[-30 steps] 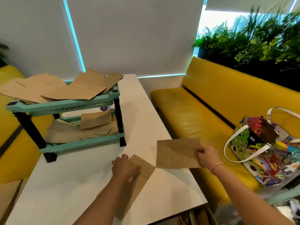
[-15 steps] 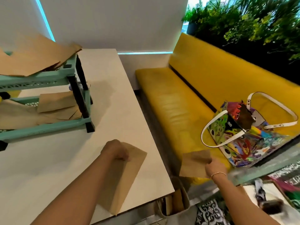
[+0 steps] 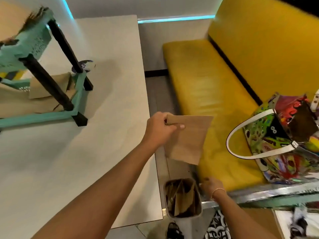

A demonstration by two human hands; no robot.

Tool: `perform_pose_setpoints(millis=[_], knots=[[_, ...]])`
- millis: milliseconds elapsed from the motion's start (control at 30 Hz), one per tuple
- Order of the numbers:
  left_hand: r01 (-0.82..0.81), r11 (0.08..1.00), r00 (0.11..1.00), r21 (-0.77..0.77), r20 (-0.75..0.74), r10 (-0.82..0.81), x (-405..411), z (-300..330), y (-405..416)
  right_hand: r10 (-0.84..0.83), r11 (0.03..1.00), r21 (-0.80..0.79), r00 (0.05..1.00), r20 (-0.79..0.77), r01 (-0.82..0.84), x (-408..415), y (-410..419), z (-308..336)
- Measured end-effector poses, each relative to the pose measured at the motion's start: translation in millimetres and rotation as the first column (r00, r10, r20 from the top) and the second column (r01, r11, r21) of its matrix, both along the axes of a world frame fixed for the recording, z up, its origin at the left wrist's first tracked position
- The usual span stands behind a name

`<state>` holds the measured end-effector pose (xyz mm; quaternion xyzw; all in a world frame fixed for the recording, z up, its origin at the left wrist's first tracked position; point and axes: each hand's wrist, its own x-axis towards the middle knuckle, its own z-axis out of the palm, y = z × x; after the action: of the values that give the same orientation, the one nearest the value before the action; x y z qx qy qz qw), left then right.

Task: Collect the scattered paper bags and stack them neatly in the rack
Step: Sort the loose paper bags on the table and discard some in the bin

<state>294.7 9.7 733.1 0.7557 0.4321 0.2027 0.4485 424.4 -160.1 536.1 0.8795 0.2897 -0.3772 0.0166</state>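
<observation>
Head view. Left hand (image 3: 159, 129): pinching one flat brown paper bag (image 3: 187, 138) by its upper corner, held in the air just past the tabletop's (image 3: 110, 104) right edge, over the gap beside the yellow bench (image 3: 207, 87). Right hand (image 3: 209, 186): low beside a grey bin (image 3: 183, 198) of brown paper bags; its finger position cannot be told. Teal rack (image 3: 39, 66): far left part of the tabletop, more brown bags on its lower shelf. Colourful tote (image 3: 283, 135): on the bench seat.
</observation>
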Motion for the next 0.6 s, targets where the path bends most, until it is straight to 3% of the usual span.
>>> perform_pose_setpoints(millis=[167, 233, 300, 367, 467, 600], knots=[[0.119, 0.992, 0.975, 0.031, -0.192, -0.111, 29, -37, -2, -0.213, 0.89, 0.368, 0.959, -0.186, 0.269, 38, 26, 30], [0.161, 0.987, 0.934, 0.016, -0.326, -0.148, 37, -55, -6, -0.213, 0.799, 0.517, 0.949, -0.234, 0.307, 48, 35, 49], [0.21, 0.978, 0.876, -0.017, -0.441, -0.196, 44, -73, -11, -0.127, 0.744, 0.624, 0.968, -0.218, 0.238, 54, 42, 63], [0.266, 0.962, 0.819, -0.063, -0.512, -0.26, 50, -84, -18, 0.03, 0.786, 0.613, 0.986, -0.166, 0.08, 57, 45, 64], [0.339, 0.937, 0.765, -0.077, -0.558, -0.323, 57, -94, -26, 0.242, 0.877, 0.445, 0.966, -0.088, -0.179, 52, 45, 46], [0.339, 0.934, 0.724, -0.114, -0.602, -0.336, 59, -101, -29, 0.223, 0.951, 0.221, 0.975, -0.011, -0.215, 39, 29, 2]])
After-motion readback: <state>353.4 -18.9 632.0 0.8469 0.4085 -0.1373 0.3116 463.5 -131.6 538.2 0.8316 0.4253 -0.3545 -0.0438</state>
